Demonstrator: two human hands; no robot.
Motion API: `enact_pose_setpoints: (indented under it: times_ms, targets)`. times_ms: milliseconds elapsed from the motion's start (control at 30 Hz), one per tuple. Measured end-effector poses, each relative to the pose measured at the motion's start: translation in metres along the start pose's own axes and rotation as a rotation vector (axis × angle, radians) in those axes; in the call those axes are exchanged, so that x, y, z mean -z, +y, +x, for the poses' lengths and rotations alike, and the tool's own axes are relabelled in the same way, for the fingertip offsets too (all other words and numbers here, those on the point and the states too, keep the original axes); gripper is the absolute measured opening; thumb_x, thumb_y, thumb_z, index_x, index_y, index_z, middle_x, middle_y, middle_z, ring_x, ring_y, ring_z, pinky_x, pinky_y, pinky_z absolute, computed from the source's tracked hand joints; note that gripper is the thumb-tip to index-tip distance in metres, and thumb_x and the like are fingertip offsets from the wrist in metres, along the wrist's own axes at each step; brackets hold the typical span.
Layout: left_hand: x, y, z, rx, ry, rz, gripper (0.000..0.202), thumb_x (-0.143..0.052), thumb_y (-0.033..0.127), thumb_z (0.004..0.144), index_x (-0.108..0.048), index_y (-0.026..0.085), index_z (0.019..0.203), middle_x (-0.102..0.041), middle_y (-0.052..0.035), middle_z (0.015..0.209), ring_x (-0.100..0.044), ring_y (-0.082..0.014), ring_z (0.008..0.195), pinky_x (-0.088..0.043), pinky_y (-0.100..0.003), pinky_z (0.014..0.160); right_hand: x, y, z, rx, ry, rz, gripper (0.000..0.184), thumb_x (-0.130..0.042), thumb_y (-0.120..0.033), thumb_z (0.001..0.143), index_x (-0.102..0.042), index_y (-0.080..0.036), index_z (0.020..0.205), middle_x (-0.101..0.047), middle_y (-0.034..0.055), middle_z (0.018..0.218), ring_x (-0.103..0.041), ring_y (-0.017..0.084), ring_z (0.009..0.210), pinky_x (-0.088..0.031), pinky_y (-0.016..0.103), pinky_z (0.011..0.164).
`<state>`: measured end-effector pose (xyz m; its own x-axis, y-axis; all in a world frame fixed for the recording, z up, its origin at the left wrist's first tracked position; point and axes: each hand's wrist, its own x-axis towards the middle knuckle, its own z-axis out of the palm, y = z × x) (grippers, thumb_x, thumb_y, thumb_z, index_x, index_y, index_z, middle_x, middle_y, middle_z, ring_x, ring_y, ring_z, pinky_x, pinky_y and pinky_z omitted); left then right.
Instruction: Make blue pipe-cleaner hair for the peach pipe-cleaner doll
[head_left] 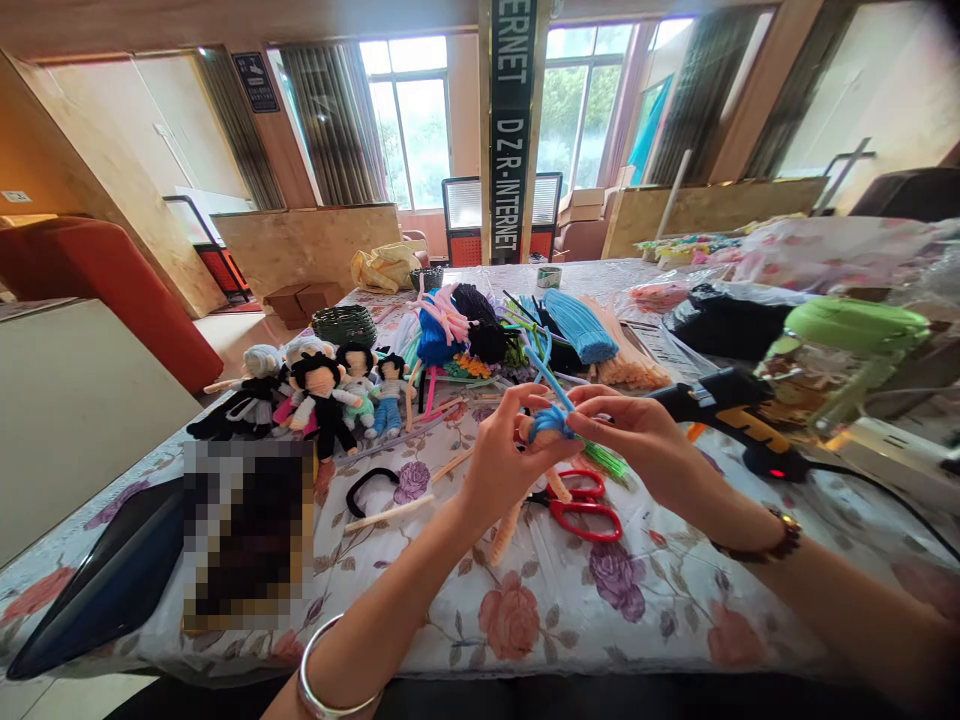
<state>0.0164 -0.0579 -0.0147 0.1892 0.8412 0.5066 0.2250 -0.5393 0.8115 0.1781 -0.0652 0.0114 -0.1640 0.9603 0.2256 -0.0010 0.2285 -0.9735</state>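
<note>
My left hand (499,450) is closed around a small peach pipe-cleaner doll (508,528), its limbs hanging below the palm. Blue pipe cleaner is wrapped around its upper part. From there a loose blue pipe cleaner (549,372) sticks upward, pinched between the fingers of my right hand (637,430). Both hands meet over the table's middle. Just beneath them lie scissors with red handles (586,520), their blades partly hidden. A black and yellow glue gun (731,405) is right behind my right hand, its red light on.
Several finished dolls (322,390) stand at the left. Bundles of coloured pipe cleaners (577,325) are piled farther back. A black pipe-cleaner loop (367,487) lies left of my hands. A green-lidded container (855,325) and a black bag (731,318) occupy the right. Flowered cloth (517,615) covers the table.
</note>
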Motion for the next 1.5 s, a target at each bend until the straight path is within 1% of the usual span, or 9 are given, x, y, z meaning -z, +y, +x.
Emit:
enact_pose_setpoints:
  times_ms: [100,267,533,733,867,1000,1100,1267,1500]
  targets:
    - [0.000,-0.001,-0.001,0.006,0.003,0.017,0.043,-0.073,0.032,0.066,-0.051,0.022,0.102,-0.062,-0.0008,0.097,-0.050,-0.0068,0.062,-0.042,-0.020,0.060,0.002,0.003,0.001,0.024,0.012,-0.019,0.025,-0.078,-0.045,0.060,-0.071,-0.021,0.061,-0.057,0.0047,0.099,-0.056,0.019,0.093,-0.047,0.028,0.078]
    - [0.000,0.002,-0.002,0.042,-0.031,0.022,0.038,-0.072,0.035,0.067,-0.050,0.020,0.094,-0.060,0.0012,0.082,-0.049,-0.0076,0.060,-0.039,-0.019,0.056,0.004,0.009,0.004,0.075,-0.002,-0.056,0.028,-0.079,-0.046,0.058,-0.071,-0.020,0.063,-0.057,0.0065,0.098,-0.056,0.020,0.091,-0.050,0.028,0.070]
    - [0.002,0.007,-0.001,0.087,-0.046,-0.065,0.026,-0.068,0.030,0.069,-0.050,0.019,0.086,-0.052,0.0058,0.065,-0.048,-0.0077,0.059,-0.038,-0.018,0.054,0.002,0.002,0.002,0.028,-0.027,-0.083,0.032,-0.077,-0.051,0.058,-0.070,-0.020,0.064,-0.060,0.0061,0.096,-0.057,0.019,0.085,-0.050,0.029,0.071]
    - [0.002,0.003,-0.003,0.077,-0.048,-0.106,0.027,-0.069,0.031,0.069,-0.051,0.019,0.085,-0.051,0.0057,0.060,-0.042,-0.0072,0.055,-0.036,-0.018,0.053,0.004,0.000,0.002,0.038,-0.061,-0.085,0.031,-0.077,-0.049,0.060,-0.068,-0.020,0.070,-0.062,0.0053,0.095,-0.059,0.020,0.089,-0.051,0.029,0.075]
    - [0.002,0.004,-0.003,0.084,-0.048,-0.139,0.026,-0.069,0.027,0.068,-0.050,0.019,0.083,-0.048,0.0063,0.059,-0.040,-0.0070,0.055,-0.036,-0.018,0.052,0.004,-0.001,0.001,-0.015,-0.077,-0.068,0.030,-0.076,-0.048,0.061,-0.068,-0.022,0.075,-0.065,0.0027,0.087,-0.060,0.018,0.082,-0.050,0.028,0.075]
    - [0.002,0.008,-0.002,0.062,-0.048,-0.175,0.024,-0.066,0.022,0.067,-0.043,0.019,0.072,-0.043,0.0065,0.061,-0.042,-0.0069,0.056,-0.038,-0.018,0.054,0.004,0.000,0.000,-0.046,-0.069,-0.086,0.033,-0.076,-0.048,0.062,-0.068,-0.023,0.082,-0.067,0.0033,0.084,-0.062,0.019,0.080,-0.051,0.029,0.073]
    - [0.003,0.011,-0.001,0.049,-0.047,-0.180,0.029,-0.066,0.019,0.066,-0.037,0.019,0.067,-0.043,0.0056,0.064,-0.046,-0.0076,0.060,-0.039,-0.019,0.057,0.005,0.003,0.001,-0.050,-0.081,-0.106,0.036,-0.075,-0.047,0.065,-0.067,-0.022,0.089,-0.068,0.0046,0.089,-0.064,0.020,0.083,-0.051,0.030,0.075]
    - [0.001,0.007,-0.002,0.074,-0.055,-0.220,0.030,-0.067,0.022,0.067,-0.037,0.020,0.070,-0.042,0.0063,0.064,-0.043,-0.0067,0.058,-0.037,-0.019,0.056,0.007,0.007,0.004,-0.088,-0.177,-0.097,0.037,-0.071,-0.048,0.070,-0.066,-0.023,0.097,-0.070,0.0053,0.101,-0.064,0.022,0.092,-0.050,0.032,0.080]
    - [0.002,0.005,-0.001,0.110,-0.078,-0.208,0.031,-0.068,0.031,0.068,-0.040,0.020,0.074,-0.042,0.0071,0.062,-0.037,-0.0056,0.054,-0.033,-0.018,0.052,0.008,0.007,0.003,-0.105,-0.225,-0.033,0.029,-0.069,-0.043,0.074,-0.069,-0.023,0.094,-0.071,0.0028,0.096,-0.064,0.018,0.087,-0.048,0.027,0.078]
